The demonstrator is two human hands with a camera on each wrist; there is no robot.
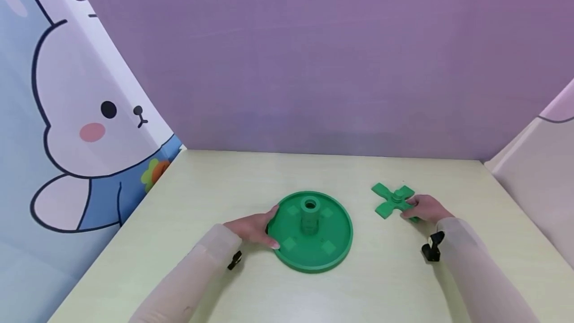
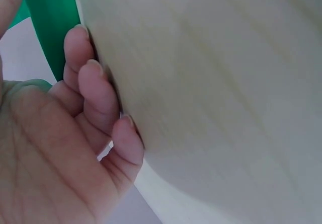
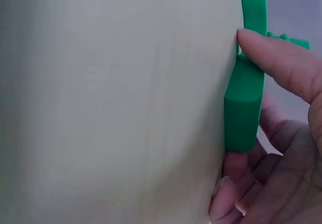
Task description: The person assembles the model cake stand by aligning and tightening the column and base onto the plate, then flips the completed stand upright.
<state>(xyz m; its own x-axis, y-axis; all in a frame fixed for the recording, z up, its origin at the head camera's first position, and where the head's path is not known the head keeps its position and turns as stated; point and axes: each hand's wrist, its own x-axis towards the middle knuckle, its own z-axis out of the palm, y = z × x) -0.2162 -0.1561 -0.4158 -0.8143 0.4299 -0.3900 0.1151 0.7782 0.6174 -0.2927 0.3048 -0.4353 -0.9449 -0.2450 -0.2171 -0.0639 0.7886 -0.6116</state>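
Observation:
A round green plate (image 1: pixel 290 258) with a raised rim lies on the table, and a hollow upright post (image 1: pixel 310 218) stands at its centre. My left hand (image 1: pixel 255 227) grips the plate's left edge, its thumb lapping over the rim. In the left wrist view, curled fingers (image 2: pixel 98 90) rest at the tabletop beside the green rim (image 2: pixel 53 27). To the right, a flat green cross-shaped piece (image 1: pixel 385 208) with a small round hub lies on the table. My right hand (image 1: pixel 426 208) pinches its near right arm (image 3: pixel 244 103) between thumb and fingers.
The pale wooden table (image 1: pixel 215 178) meets a purple backdrop (image 1: pixel 332 64) at its far edge. On the left hangs a cloth panel with a cartoon rabbit (image 1: pixel 98 83). Another pale panel (image 1: pixel 538 178) borders the right side. Black straps with small devices (image 1: pixel 432 247) are on both wrists.

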